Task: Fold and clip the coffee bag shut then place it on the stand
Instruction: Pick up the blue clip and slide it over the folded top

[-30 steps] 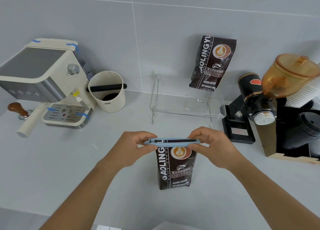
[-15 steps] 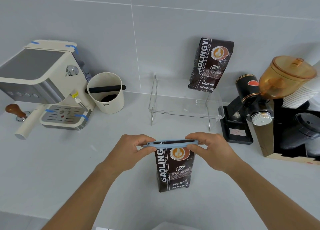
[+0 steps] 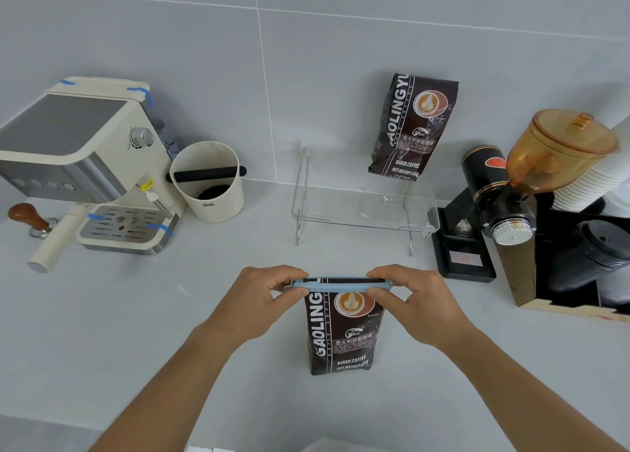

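A dark brown coffee bag stands upright on the grey counter in front of me. A long light-blue clip lies across its folded top. My left hand pinches the clip's left end and my right hand pinches its right end. Behind the bag stands a clear acrylic stand. A second, identical coffee bag rests on the stand's right part, leaning on the wall.
An espresso machine and a cream knock box stand at the back left, with a wooden-handled tamper beside them. A black grinder with an amber hopper and a box of cups fill the right side.
Both hands have pressed the clip's jaws together on the bag top; its dark gap has closed. The view has tilted slightly.
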The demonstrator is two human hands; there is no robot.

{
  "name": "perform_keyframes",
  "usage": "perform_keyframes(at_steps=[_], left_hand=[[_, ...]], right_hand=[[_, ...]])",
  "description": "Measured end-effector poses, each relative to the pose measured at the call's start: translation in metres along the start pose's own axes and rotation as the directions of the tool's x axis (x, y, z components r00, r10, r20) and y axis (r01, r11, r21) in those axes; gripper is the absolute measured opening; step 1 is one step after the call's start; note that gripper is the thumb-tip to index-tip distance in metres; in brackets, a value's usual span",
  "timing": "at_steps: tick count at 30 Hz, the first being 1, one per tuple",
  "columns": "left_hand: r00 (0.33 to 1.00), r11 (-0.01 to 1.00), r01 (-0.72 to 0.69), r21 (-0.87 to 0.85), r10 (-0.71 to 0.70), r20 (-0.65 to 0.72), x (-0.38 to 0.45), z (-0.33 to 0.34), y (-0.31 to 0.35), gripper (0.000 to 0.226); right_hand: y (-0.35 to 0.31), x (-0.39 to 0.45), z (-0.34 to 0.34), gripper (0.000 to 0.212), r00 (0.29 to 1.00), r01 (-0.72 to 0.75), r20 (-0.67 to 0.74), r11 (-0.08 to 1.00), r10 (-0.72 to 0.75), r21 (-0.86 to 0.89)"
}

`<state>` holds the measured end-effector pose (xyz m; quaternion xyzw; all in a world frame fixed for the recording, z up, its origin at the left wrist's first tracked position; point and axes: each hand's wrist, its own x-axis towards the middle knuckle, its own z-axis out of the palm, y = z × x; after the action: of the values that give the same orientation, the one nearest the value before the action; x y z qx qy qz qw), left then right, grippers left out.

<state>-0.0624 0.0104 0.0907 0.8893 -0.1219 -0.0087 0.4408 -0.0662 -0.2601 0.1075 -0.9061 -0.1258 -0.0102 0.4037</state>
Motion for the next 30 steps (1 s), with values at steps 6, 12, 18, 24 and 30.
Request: perform_keyframes(at_steps=[6, 12, 18, 24, 30], left_hand=[[0.992, 0.987, -0.085, 0.135, 0.072, 0.102, 0.011, 0.005, 0.015, 0.038], [0.99, 0.981, -0.08, 0.177, 0.056, 0.133, 0.017, 0.013, 0.022, 0.028], [0.972, 0.96, -0.149, 0.238, 0.099, 0.211, 0.026, 0.022, 0.039, 0.028], [0.962, 0.956, -0.191, 0.221, 0.138, 0.235, 0.026, 0.021, 0.037, 0.025], [0.966, 0.962, -0.151, 0.23, 0.093, 0.242, 0.027, 0.017, 0.039, 0.028]], right_hand=[[-0.001, 0.006, -0.005, 0.024, 0.996, -0.056, 0.069, 0.998, 0.056, -0.003], [0.0, 0.01, -0.006, 0.034, 0.984, -0.106, 0.134, 0.992, 0.114, -0.067], [-0.003, 0.01, -0.003, 0.025, 0.992, -0.018, 0.121, 0.997, 0.027, -0.071], [-0.005, 0.006, 0.002, 0.014, 0.996, 0.049, 0.076, 0.997, -0.045, -0.052], [0.0, 0.006, 0.003, 0.019, 0.996, 0.002, 0.087, 0.999, 0.002, -0.05]])
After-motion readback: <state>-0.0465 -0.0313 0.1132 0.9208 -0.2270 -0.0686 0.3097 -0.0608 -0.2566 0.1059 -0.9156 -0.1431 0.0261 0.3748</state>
